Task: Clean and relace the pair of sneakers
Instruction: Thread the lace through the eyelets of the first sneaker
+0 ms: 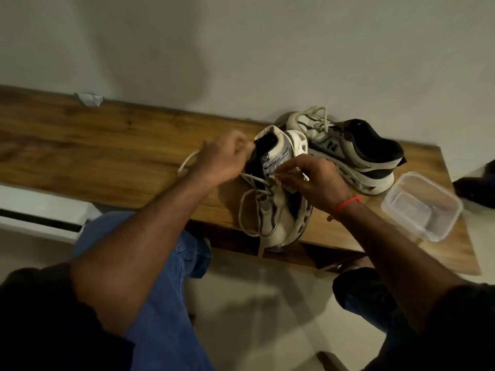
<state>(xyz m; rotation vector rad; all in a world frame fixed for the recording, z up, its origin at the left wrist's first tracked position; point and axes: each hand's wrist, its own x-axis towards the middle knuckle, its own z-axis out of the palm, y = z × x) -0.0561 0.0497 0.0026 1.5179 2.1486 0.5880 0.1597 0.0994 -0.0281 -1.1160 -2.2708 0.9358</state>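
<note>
- Wooden shelf [93,145] is running along a pale wall [241,49], with light floor tiles [254,303] lying below its front edge
- Near sneaker [278,199] is lying on the shelf between the two hands, its heel pointing toward the wall and its toe hanging over the front edge
- Left hand [222,162] is sitting just left of that sneaker's collar, its fingers [238,144] curling inward and seeming to be pinching a lace [250,180]; the exact contact is blurred
- A loop of that lace is trailing out on the shelf behind the left wrist, and more slack is hanging down the sneaker's left side
- Right hand [313,183] is resting over the sneaker's right side, its fingertips [281,175] bunching together at the eyelets and pinching the lace there
- A red band [348,203] is circling the right wrist
- Second sneaker [351,148] is standing upright just beyond the right fingers, touching the near one at the heel, its laces lying loose over the tongue
- Clear tub [423,207] is sitting on the shelf to the right of the right wrist, apart from both sneakers
- A crumpled paper scrap [89,99] is lying against the wall, well left of the left fingers
- Blue jeans [166,277] are showing under the left forearm
</note>
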